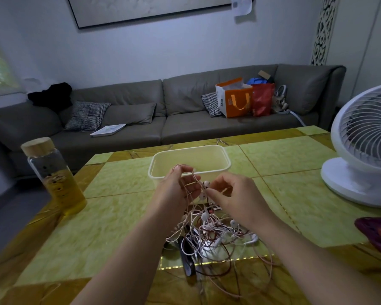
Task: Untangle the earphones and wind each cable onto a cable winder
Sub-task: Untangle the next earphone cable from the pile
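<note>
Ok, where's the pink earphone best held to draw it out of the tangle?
Probably just below its white earbuds, pinched from the right: they hang clear above the tangle, while the left hand holds the pink cable looped.

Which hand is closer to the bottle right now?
Left. The left hand, holding cable, is to the right of the bottle; the right hand, pinching the cable too, is farther right still.
</note>
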Demonstrator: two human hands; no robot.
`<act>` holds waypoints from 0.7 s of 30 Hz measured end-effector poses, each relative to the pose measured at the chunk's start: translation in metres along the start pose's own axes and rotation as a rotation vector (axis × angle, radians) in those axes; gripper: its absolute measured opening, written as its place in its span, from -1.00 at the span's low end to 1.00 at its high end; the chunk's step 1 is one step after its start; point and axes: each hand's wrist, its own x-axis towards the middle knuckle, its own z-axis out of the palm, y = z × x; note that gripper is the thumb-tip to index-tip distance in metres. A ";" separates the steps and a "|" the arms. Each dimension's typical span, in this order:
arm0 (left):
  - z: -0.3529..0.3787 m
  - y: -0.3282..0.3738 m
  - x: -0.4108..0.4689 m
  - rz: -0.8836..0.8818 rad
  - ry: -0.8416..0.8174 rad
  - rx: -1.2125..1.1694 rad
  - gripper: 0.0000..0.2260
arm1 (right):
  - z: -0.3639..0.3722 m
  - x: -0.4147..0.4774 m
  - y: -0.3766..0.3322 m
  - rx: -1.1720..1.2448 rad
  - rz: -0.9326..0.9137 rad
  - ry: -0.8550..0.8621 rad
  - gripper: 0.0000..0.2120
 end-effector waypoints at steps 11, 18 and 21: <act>-0.001 -0.002 0.002 -0.005 0.008 -0.045 -0.71 | -0.002 0.011 0.000 0.393 0.316 -0.128 -0.78; -0.001 -0.003 0.000 -0.041 -0.002 -0.116 -0.70 | -0.001 0.012 0.000 0.400 0.352 -0.169 -0.80; -0.004 -0.002 0.000 -0.043 0.008 -0.123 -0.69 | -0.002 0.013 -0.001 0.314 0.342 -0.095 -0.80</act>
